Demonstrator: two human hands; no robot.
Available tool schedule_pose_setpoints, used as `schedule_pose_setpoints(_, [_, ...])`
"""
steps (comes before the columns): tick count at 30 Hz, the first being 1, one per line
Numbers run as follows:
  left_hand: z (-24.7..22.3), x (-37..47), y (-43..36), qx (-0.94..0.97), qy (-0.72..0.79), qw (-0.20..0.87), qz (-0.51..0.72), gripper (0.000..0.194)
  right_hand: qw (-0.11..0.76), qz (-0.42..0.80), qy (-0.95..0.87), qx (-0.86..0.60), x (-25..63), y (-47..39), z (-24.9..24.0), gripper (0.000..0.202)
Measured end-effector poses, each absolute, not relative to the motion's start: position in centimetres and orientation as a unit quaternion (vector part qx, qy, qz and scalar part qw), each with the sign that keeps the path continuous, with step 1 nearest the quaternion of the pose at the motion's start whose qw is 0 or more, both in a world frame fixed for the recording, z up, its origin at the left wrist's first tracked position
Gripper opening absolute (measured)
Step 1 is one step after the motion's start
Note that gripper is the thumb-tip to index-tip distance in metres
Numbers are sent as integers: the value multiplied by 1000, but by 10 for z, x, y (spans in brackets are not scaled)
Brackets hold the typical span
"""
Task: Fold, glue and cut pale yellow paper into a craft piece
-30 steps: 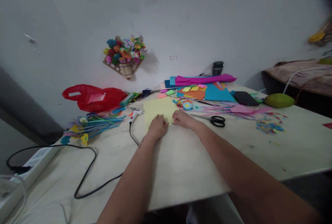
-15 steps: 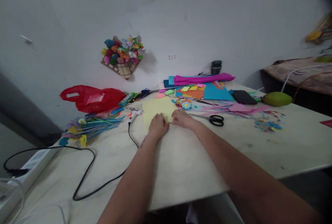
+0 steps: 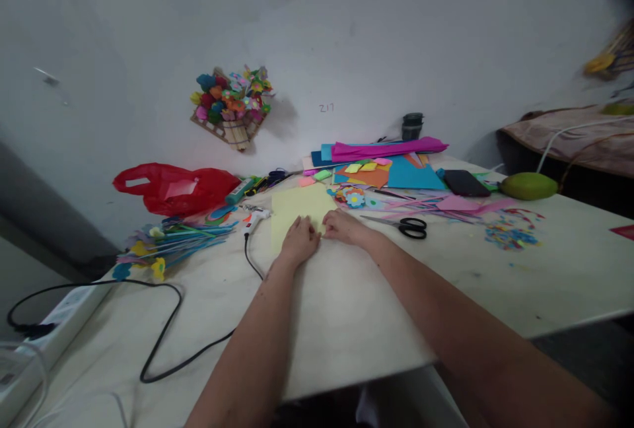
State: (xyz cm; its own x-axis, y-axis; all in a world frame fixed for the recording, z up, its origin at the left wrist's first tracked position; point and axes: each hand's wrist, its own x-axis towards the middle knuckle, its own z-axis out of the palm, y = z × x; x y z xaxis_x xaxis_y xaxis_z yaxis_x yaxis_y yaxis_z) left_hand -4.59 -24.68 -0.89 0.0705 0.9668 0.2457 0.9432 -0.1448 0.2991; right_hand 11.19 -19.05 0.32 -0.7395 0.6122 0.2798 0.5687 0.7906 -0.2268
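A pale yellow sheet of paper (image 3: 292, 207) lies flat on the table in front of me. My left hand (image 3: 300, 240) rests on its near part, fingers bent and thumb towards the right hand, pressing the sheet down. Close by on the right, my right hand (image 3: 343, 226) pinches the sheet's near right edge between thumb and fingers. A bit of yellow shows between the two hands; the fingertips cover the rest of that edge. Black-handled scissors (image 3: 412, 227) lie to the right of my right hand. A white glue gun (image 3: 256, 220) sits left of the sheet.
Craft flowers on stems (image 3: 168, 243) and a red plastic bag (image 3: 183, 190) are on the left. The glue gun's black cord (image 3: 171, 322) loops over the table (image 3: 356, 329). Coloured sheets (image 3: 416, 174), a phone (image 3: 465, 183), a green fruit (image 3: 529, 186) and paper scraps (image 3: 512, 233) are on the right.
My right hand has shifted slightly left, closer to my left hand. The left hand stays nearly in place on the yellow paper.
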Motion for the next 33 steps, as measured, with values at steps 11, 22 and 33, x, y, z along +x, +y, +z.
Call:
schedule_pose_setpoints(11, [-9,-46,-247,734,648,28,201,29,149,60,-941,-299,123,-192,9,6])
schedule_pose_setpoints(22, [-9,-42,-252,742,655,-30,139,50,146,56,-939,-306,119,-191,6,8])
schedule_pose_setpoints(33, [-7,-44,-252,758,628,-15,174,35,175,90,-940,-278,126,-189,5,2])
